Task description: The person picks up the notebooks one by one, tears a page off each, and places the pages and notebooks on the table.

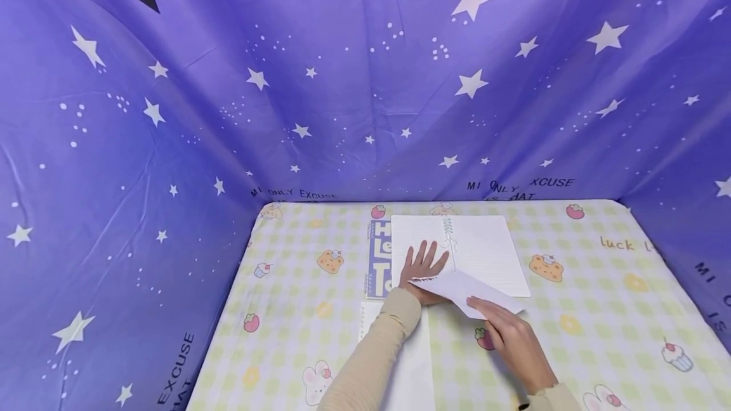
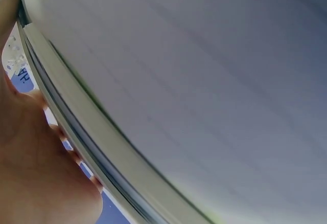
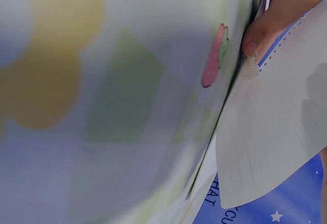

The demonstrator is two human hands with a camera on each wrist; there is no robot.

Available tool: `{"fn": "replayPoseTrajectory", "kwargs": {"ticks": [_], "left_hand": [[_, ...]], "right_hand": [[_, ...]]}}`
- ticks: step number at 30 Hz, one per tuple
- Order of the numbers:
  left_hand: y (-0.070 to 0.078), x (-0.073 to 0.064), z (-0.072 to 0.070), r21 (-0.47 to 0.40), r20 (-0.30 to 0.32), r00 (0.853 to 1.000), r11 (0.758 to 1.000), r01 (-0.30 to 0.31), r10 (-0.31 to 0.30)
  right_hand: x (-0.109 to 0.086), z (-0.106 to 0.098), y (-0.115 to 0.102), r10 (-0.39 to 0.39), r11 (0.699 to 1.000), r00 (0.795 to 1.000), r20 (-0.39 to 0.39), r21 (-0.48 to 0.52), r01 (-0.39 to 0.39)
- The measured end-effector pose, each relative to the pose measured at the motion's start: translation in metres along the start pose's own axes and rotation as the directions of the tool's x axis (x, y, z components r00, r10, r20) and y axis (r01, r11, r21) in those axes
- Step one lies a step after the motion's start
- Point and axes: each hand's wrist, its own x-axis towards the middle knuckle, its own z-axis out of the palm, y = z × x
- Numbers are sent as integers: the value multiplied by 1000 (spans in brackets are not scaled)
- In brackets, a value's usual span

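Observation:
A spiral notebook [image 1: 493,249] lies spread wide, with lined white pages either side of its coil [image 1: 448,226]. My left hand [image 1: 421,266] rests on its left page, fingers straight and spread. In the left wrist view, that hand [image 2: 43,168] appears beside the notebook's page edges. My right hand [image 1: 511,333] pinches a loose sheet of paper [image 1: 476,293] by its near edge. The sheet is tilted above the notebook's lower part and overlaps my left wrist. Its punched edge shows in the right wrist view, where the lined sheet [image 3: 271,116] reaches close to my left thumb.
Another white sheet with a punched edge [image 1: 415,360] lies on the patterned tablecloth [image 1: 291,309], partly under my left forearm. A purple-blue cover with large white letters [image 1: 377,271] shows beside the notebook's left page. A star-printed purple curtain [image 1: 365,81] surrounds the table.

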Motion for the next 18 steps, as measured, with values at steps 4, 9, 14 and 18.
{"fn": "replayPoseTrajectory", "kwargs": {"ticks": [4,9,14,18], "left_hand": [[-2,2,8,60,-73,997,998,-10,14],[-2,0,2,58,-49,999,998,-18,21],[0,-2,-10,91,9,1000,996,-9,8],[0,1,-12,82,57,998,997,7,-12]], "right_hand": [[-4,-1,-1,-2,1000,1000,5,16,2],[-4,-4,-4,4,999,1000,-3,47,-4],[-4,-8,-9,-16,999,1000,-23,28,16],[-5,-11,-13,-22,999,999,-27,31,22]]}}
